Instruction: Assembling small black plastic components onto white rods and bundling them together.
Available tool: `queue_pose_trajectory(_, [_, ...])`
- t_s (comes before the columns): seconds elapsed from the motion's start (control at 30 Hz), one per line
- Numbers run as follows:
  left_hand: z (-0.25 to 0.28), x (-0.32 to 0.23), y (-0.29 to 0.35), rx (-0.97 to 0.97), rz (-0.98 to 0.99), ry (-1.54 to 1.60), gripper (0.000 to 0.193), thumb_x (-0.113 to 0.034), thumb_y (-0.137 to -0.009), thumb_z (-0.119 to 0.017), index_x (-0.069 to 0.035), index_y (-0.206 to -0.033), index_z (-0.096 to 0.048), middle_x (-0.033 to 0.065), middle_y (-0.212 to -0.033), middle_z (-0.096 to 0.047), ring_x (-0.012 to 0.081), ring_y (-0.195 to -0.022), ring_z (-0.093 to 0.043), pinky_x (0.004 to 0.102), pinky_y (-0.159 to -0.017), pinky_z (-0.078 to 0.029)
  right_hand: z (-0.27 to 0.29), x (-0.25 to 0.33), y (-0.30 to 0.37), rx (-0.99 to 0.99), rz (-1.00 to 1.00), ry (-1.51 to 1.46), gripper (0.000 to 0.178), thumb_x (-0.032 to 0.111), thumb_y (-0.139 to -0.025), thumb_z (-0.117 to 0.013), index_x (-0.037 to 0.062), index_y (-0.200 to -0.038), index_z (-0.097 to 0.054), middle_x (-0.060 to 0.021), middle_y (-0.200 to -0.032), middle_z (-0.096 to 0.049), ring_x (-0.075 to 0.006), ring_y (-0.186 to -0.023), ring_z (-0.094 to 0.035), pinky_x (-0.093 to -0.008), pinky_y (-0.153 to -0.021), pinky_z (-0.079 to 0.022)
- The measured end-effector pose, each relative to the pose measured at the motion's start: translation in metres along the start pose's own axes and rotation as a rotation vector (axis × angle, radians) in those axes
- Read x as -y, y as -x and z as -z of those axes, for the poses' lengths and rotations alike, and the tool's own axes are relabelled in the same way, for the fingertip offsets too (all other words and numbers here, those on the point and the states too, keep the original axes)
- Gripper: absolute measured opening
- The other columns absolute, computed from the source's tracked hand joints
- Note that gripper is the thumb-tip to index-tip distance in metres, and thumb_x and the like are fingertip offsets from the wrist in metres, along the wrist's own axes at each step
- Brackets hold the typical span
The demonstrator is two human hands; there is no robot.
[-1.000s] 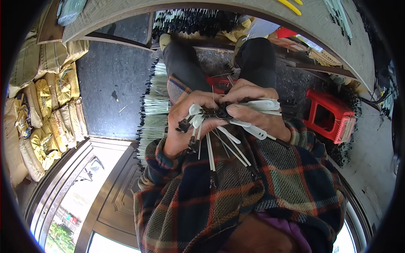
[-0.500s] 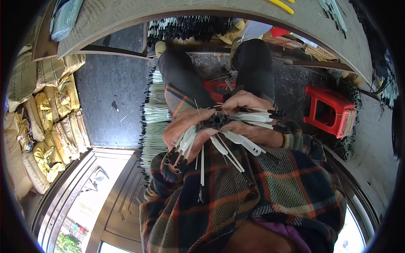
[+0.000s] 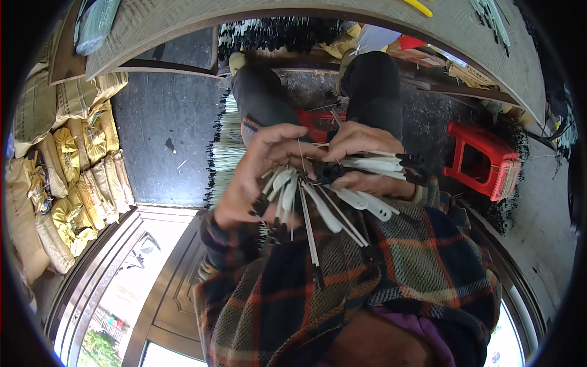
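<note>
In front of my lap is a black round hub (image 3: 331,173) with white ribs (image 3: 324,211) fanning out, like part of an umbrella frame. Several ribs have flat white plastic pieces and black ends. My right hand (image 3: 362,142) is closed round the hub's right side, fingers above and thumb below, with ribs sticking out between them. On the left side, my left hand (image 3: 247,177) has its fingers apart, fingertips by the hub and the thumb blurred lower down. A thin wire (image 3: 301,154) rises near those fingertips. Whether they touch it is unclear.
A pile of pale rods with black ends (image 3: 225,147) lies left of my legs. At the right stands a red plastic stool (image 3: 480,162). Brown and yellow sacks (image 3: 76,177) are stacked at the left. A grey tabletop (image 3: 244,15) curves across the far side.
My left hand has loosened from the ribs and spread, its thumb moving away from the hub. The hub has shifted slightly right, still in my right hand.
</note>
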State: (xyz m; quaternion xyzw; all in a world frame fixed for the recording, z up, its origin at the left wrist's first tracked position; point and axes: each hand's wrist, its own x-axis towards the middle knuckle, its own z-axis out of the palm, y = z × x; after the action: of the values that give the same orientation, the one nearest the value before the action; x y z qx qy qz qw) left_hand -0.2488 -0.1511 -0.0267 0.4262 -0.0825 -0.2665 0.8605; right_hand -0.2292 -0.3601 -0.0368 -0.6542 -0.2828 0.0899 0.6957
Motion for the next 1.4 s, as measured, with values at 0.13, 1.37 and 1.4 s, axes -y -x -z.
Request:
queue_pose_trajectory(0.13, [0.058, 0.000, -0.023, 0.373, 0.262, 0.191, 0.056, -0.038, -0.078, -0.065, 0.012, -0.102, -0.056, 0.0287, -0.101, -0.056, 0.0297, -0.085, -0.060, 0.0336, -0.077, -0.048, -0.003, -0.010, -0.002, 0.082, 0.160, -0.035, 0.032, 0.016, -0.068, -0.076, -0.0018, -0.090, -0.062, -0.0112, -0.079, -0.059, -0.0176, -0.065, -0.056, -0.0275, -0.055, -0.043])
queue_pose_trajectory(1.37, [0.029, -0.005, -0.031, 0.397, -0.202, -0.601, 0.023, -0.011, -0.065, -0.076, -0.002, -0.072, -0.056, 0.0063, -0.069, -0.056, 0.0187, -0.062, -0.056, 0.0280, -0.054, -0.041, -0.004, 0.007, -0.002, 0.047, 0.072, -0.016, 0.033, 0.013, -0.064, -0.076, 0.0025, -0.092, -0.062, -0.0081, -0.083, -0.062, -0.0185, -0.072, -0.059, -0.0281, -0.059, -0.046])
queue_pose_trajectory(1.4, [0.027, -0.005, -0.032, 0.400, -0.195, -0.598, 0.023, -0.012, -0.065, -0.076, -0.002, -0.072, -0.056, 0.0059, -0.069, -0.056, 0.0189, -0.062, -0.056, 0.0279, -0.053, -0.041, -0.002, 0.008, -0.002, 0.059, 0.083, -0.020, 0.033, 0.013, -0.064, -0.076, 0.0024, -0.092, -0.062, -0.0082, -0.083, -0.062, -0.0186, -0.072, -0.059, -0.0280, -0.059, -0.046])
